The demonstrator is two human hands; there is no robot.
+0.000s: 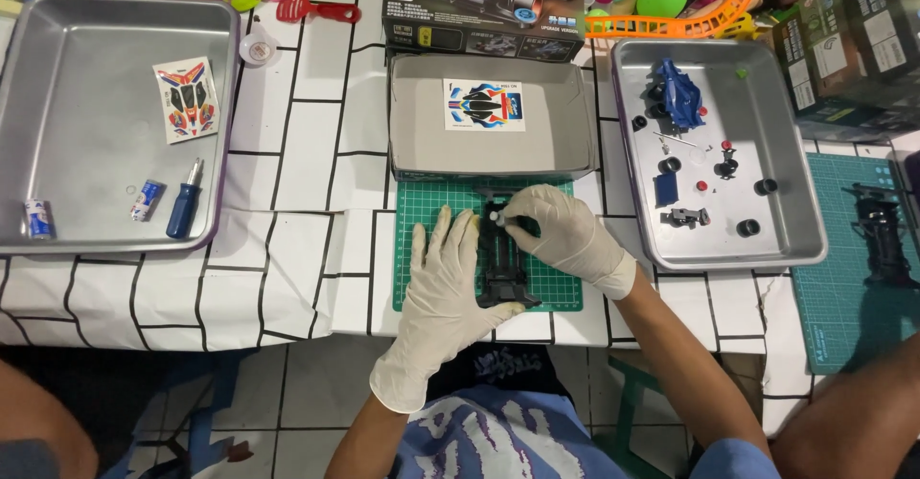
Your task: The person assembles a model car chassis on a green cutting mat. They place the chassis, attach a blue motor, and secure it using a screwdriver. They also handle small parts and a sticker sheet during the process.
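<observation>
1. The black plastic toy-car chassis (505, 266) is lying lengthwise on the green gridded cutting mat (422, 213), near the front edge of the worktop (307, 153) covered in a white cloth with black lines.
2. The left hand (443, 287), in a pale latex glove, is lying flat and open along the chassis's left side, fingers stretched out and steadying it rather than gripping.
3. The right hand (565, 235), gloved too, is pinching a small whitish part (495, 217) between thumb and fingertips at the chassis's far end; the part is too small to identify.
4. The chassis is looking light, stiff and thin-walled, so it is likely sliding easily on the mat and may crack if squeezed; holding it by its long side rails seems safest.
5. Beyond the mat, a shallow grey cardboard box tray (491, 168) is holding a sticker sheet (484, 104).
6. A steel tray on the right (795, 153) is carrying a blue car body shell (678, 96) and black wheels (748, 227); a steel tray on the left (86, 48) is holding a blue-handled screwdriver (185, 201).
</observation>
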